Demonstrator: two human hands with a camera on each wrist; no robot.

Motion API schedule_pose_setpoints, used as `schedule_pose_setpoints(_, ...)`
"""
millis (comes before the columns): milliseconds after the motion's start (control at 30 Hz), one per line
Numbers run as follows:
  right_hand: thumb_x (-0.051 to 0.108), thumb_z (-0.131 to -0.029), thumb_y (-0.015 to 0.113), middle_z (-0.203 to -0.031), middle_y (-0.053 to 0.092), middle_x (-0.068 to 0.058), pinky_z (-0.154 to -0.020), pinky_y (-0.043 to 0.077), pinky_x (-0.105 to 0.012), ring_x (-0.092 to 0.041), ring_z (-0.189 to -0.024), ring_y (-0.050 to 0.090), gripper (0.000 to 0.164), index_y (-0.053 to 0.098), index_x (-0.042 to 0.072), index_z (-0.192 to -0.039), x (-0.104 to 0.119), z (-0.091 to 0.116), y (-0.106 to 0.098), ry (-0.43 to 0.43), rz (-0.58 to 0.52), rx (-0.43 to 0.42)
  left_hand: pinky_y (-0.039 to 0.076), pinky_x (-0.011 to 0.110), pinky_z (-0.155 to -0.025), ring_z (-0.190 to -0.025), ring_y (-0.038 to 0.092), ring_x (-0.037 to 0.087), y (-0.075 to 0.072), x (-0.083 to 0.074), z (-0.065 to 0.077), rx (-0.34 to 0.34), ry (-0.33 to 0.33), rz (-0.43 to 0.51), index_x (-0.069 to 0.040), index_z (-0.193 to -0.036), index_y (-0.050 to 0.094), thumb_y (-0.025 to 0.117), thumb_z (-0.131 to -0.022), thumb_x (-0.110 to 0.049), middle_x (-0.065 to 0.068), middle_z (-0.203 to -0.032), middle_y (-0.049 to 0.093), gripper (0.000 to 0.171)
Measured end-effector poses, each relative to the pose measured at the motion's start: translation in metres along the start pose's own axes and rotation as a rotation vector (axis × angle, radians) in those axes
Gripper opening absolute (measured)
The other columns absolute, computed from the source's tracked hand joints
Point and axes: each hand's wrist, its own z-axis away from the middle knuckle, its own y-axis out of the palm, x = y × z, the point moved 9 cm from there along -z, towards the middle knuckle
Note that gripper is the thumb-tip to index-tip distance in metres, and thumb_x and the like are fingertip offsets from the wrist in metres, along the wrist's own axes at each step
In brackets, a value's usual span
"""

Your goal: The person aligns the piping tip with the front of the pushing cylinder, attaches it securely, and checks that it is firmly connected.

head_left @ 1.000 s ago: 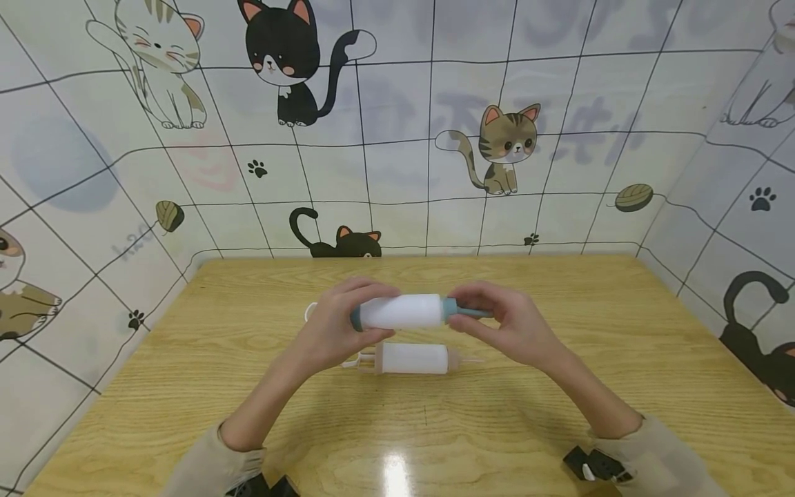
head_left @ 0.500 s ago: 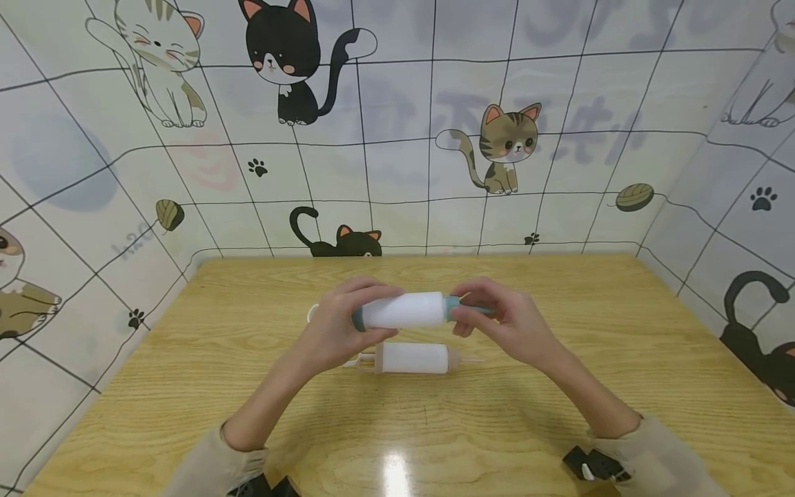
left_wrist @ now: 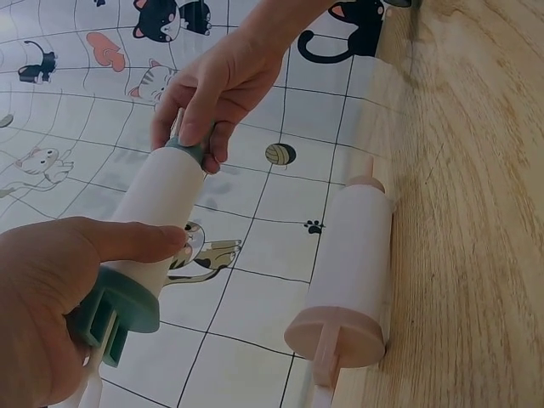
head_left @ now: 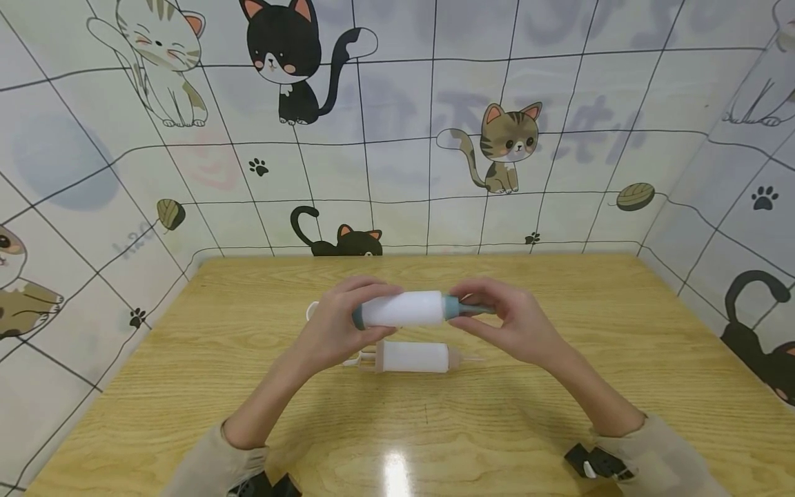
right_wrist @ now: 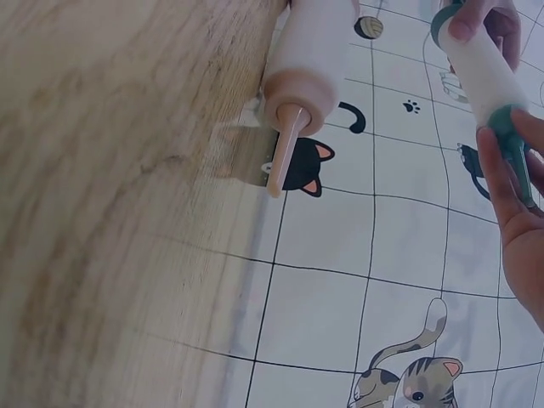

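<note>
A white syringe-like tube with teal ends (head_left: 410, 308) is held up crosswise over the table in the head view. My left hand (head_left: 338, 321) grips its wider teal end, thumb along the white barrel in the left wrist view. At the other end, my right hand (head_left: 509, 321) pinches the teal collar (right_wrist: 505, 125) with thumb and fingers, around the base of a slim teal nozzle (right_wrist: 518, 174). A white loop (head_left: 312, 310) shows beyond my left hand. Below the held tube, a similar white tube with beige-pink ends (head_left: 415, 357) lies on the table.
The wooden table (head_left: 310, 442) runs up to a white, grid-lined backdrop (head_left: 397, 172) printed with cats, which also rises at both sides. The beige-pink tube's thin tip (right_wrist: 287, 157) points to the right in the head view.
My right fingers shift around the teal collar: the thumb comes forward over it, then draws back lower. The held tube tilts slightly, while the left hand keeps its grip. The other tube stays put.
</note>
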Motion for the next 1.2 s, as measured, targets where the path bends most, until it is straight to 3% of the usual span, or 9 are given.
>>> schedule_pose_setpoints(200,-0.014,-0.082,0.075,-0.110,0.072,-0.012,-0.081,0.058,-0.029,-0.015,-0.096,0.071,0.039,0.069,0.000,-0.117,0.002,0.000,0.000,-0.016,0.027,-0.020,0.057,0.041,-0.084,-0.108,0.064,0.026,-0.001,-0.002,0.000,-0.009,0.022,-0.005,-0.007,-0.118,0.073,0.091,-0.073,-0.003,0.007,-0.117,0.070,0.049)
schedule_pose_setpoints(433,-0.011,-0.089,0.070,-0.099,0.074,-0.010,-0.070,0.060,-0.032,-0.018,-0.078,0.073,0.027,0.070,-0.001,-0.114,-0.002,0.001,0.000,0.041,-0.018,-0.008,0.057,0.041,-0.084,-0.109,0.063,0.026,-0.001,-0.005,0.000,-0.011,0.019,0.000,-0.008,-0.119,0.073,0.090,-0.073,-0.003,0.007,-0.117,0.069,0.049)
schedule_pose_setpoints(567,-0.005,-0.093,0.068,-0.093,0.074,-0.004,-0.068,0.060,-0.030,-0.016,-0.073,0.071,0.021,0.071,0.002,-0.112,-0.006,0.002,-0.001,0.077,0.025,-0.016,0.057,0.041,-0.084,-0.109,0.063,0.026,-0.001,-0.006,0.000,-0.010,0.016,0.007,-0.008,-0.119,0.073,0.091,-0.072,-0.003,0.007,-0.117,0.069,0.050)
schedule_pose_setpoints(733,-0.003,-0.093,0.069,-0.102,0.072,-0.006,-0.072,0.059,-0.027,-0.014,-0.080,0.070,0.028,0.066,0.001,-0.120,-0.008,0.003,-0.003,0.091,0.073,-0.042,0.057,0.040,-0.084,-0.109,0.064,0.025,0.000,-0.006,0.000,-0.009,0.006,0.009,-0.009,-0.119,0.073,0.091,-0.072,-0.004,0.007,-0.118,0.069,0.050)
schedule_pose_setpoints(933,-0.010,-0.090,0.068,-0.116,0.066,-0.015,-0.082,0.057,-0.027,-0.018,-0.096,0.069,0.046,0.056,0.001,-0.133,0.000,0.001,-0.005,0.036,-0.006,-0.033,0.058,0.041,-0.083,-0.108,0.064,0.026,0.000,-0.006,0.000,-0.009,0.009,0.012,-0.009,-0.119,0.073,0.091,-0.072,-0.005,0.007,-0.118,0.069,0.051)
schedule_pose_setpoints(1200,-0.018,-0.080,0.075,-0.115,0.066,-0.012,-0.083,0.058,-0.031,-0.019,-0.098,0.069,0.048,0.061,-0.002,-0.122,0.005,-0.001,-0.003,-0.037,-0.032,0.005,0.058,0.041,-0.083,-0.107,0.064,0.025,-0.003,-0.002,0.000,-0.021,0.009,0.013,-0.008,-0.119,0.073,0.091,-0.073,-0.004,0.007,-0.117,0.069,0.050)
